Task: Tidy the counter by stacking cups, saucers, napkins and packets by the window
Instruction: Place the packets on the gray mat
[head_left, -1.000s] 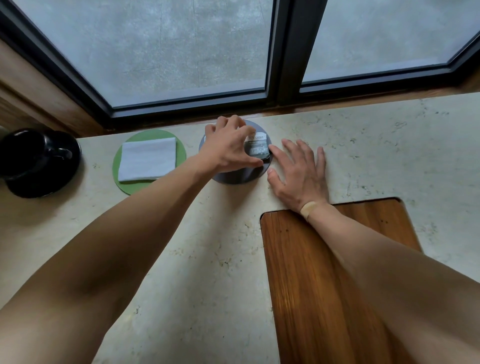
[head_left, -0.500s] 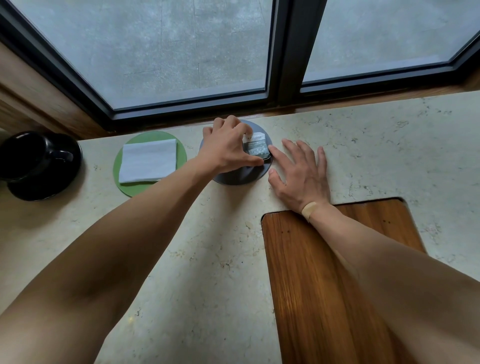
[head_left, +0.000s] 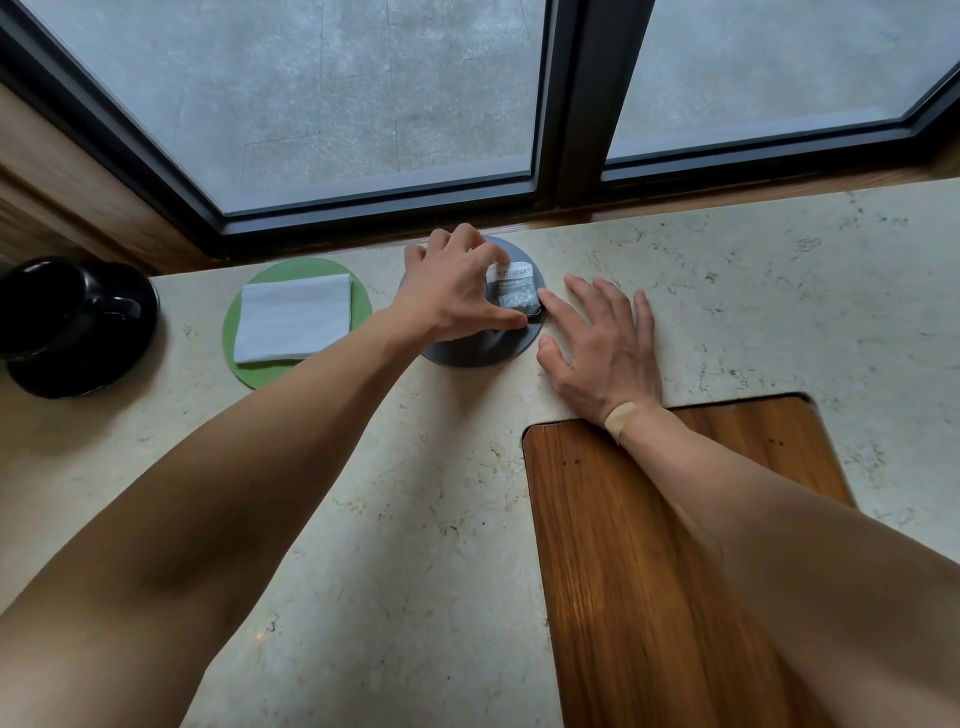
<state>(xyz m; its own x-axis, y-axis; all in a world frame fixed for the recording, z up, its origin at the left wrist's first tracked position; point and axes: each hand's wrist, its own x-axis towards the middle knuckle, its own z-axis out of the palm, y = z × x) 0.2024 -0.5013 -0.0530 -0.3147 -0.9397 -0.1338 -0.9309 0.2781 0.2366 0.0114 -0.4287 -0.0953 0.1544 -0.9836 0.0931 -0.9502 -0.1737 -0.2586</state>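
Packets (head_left: 511, 290): small grey-and-white stack, flat on the grey saucer (head_left: 483, 348), pinched between my left thumb and fingertips, my right forefinger at its near corner.
Napkin (head_left: 293, 318): white, folded, flat on the green saucer (head_left: 236, 358), well left of my fingers.
Black cup (head_left: 47, 306): upright on its black saucer (head_left: 104, 374), farthest left.

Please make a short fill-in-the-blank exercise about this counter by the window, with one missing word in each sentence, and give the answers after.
1. The white napkin lies on the ____ round mat.
2. The left hand holds the packets on the ____ round mat.
3. The black cup stands on a black ____.
4. The right hand rests flat on the ____.

Answers: green; grey; saucer; counter
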